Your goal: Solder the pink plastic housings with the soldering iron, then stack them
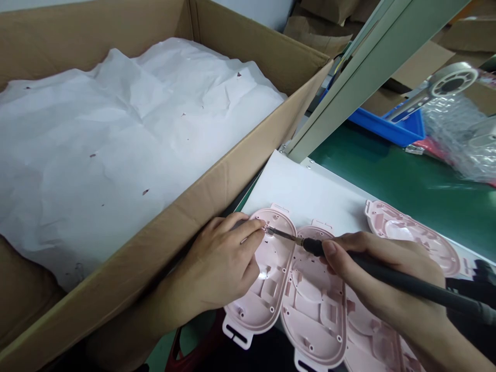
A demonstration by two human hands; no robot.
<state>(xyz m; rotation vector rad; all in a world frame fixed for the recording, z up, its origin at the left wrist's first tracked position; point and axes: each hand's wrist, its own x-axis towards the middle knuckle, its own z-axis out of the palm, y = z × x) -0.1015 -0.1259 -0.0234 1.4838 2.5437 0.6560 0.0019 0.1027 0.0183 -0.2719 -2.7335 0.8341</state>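
My right hand (pixel 391 268) is closed around the black handle of a soldering iron (pixel 349 261). Its metal tip points left and meets a small metal piece near the top of a pink plastic shell (pixel 271 289). My left hand (pixel 225 258) rests over this shell's left edge, fingertips pressed together beside the iron's tip. Whatever those fingers pinch is too small or hidden to make out. A second pink shell (pixel 313 320) lies alongside, partly under the iron. More pink shells (pixel 372 336) sit below my right hand, partly covered by it.
A big cardboard box (pixel 217 191) lined with white paper (pixel 116 119) stands at left. Another pink shell (pixel 414 232) lies at right on the white sheet (pixel 306 191). A metal post (pixel 372 67) rises behind; past it are a blue tray (pixel 406 126) and bubble wrap (pixel 453 129).
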